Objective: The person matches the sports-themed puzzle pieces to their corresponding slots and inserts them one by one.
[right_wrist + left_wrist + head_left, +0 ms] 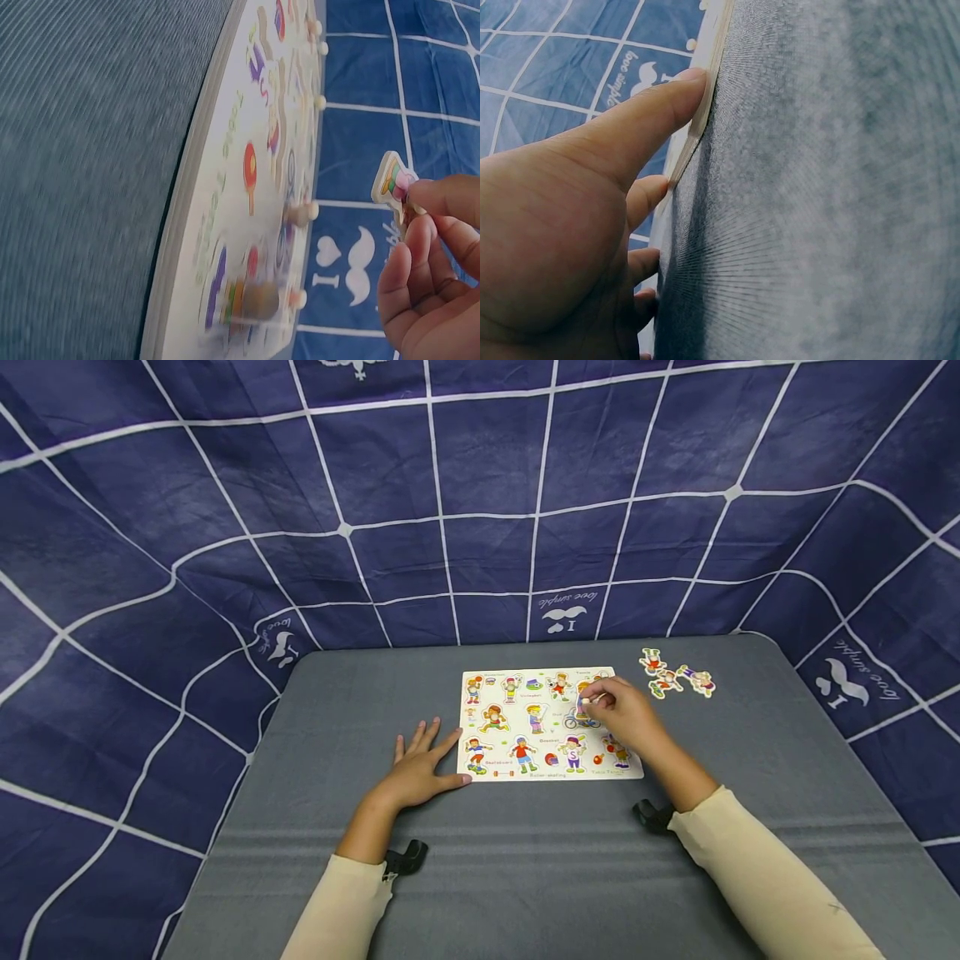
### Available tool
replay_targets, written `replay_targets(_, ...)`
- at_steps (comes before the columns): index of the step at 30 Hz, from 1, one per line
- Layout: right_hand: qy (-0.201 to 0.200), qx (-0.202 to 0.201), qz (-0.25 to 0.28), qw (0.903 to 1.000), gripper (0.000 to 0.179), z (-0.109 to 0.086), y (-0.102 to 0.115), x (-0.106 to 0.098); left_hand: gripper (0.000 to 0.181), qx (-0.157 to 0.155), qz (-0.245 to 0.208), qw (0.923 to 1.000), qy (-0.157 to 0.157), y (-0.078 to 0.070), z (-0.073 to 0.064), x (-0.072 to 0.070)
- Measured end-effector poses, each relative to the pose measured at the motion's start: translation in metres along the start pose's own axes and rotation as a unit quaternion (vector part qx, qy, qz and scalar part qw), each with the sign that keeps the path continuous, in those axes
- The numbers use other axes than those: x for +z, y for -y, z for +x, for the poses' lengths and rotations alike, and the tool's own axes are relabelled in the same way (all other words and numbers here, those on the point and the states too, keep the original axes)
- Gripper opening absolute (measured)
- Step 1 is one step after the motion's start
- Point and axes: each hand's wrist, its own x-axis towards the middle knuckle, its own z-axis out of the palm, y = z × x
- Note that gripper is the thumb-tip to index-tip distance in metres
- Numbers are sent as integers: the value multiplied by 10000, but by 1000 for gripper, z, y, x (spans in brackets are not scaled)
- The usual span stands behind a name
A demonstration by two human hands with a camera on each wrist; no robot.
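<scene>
Sports puzzle board (516, 727), one: left hand (420, 774) at edge, fingers spread. Cut-out piece (388, 178), one: pinched in right hand (624, 714); best kept level, clear of knobs (321, 103).

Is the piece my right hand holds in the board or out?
Out. Right wrist view: your right hand pinches the piece, with a gap to the board.

1. We see a cream left sleeve (339, 906), loosely threaded at its cuff.
2. Our matching right sleeve (772, 881) bears a small mark.
3. We wear a black left wrist camera (407, 857) and right wrist camera (651, 816).
4. Our left hand (420, 774) and right hand (624, 714) are bare.
</scene>
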Motion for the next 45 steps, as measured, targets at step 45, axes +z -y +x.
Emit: replay_targets(45, 1080, -194, -621, 9920, 8, 24, 26, 60, 88, 35, -88, 10000, -20, 0, 0, -1)
